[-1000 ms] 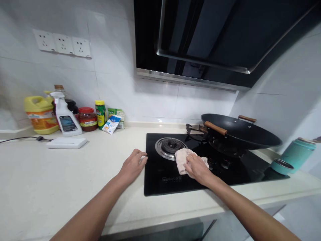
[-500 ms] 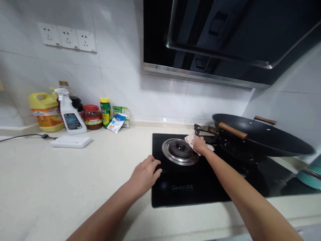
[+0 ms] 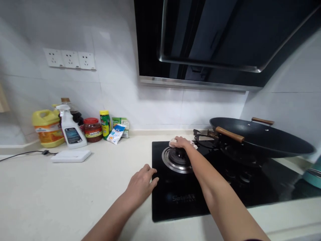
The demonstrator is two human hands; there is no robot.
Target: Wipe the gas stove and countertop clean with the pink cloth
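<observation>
As right fingers (image 3: 178,143) grip a cloth (image 3: 172,143), stove lettering (image 3: 184,197) starts "Sian".

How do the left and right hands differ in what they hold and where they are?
The left hand holds nothing visible; the right hand has a pale cloth under it. The left hand is at the hob's left edge; the right hand is farther back, at the burner's far side. Both are bare.

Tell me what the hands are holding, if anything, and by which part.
The right hand holds a pale cloth from above, around its middle, cloth showing on both sides; the fingertips' grip is hidden. The left hand holds nothing.
</observation>
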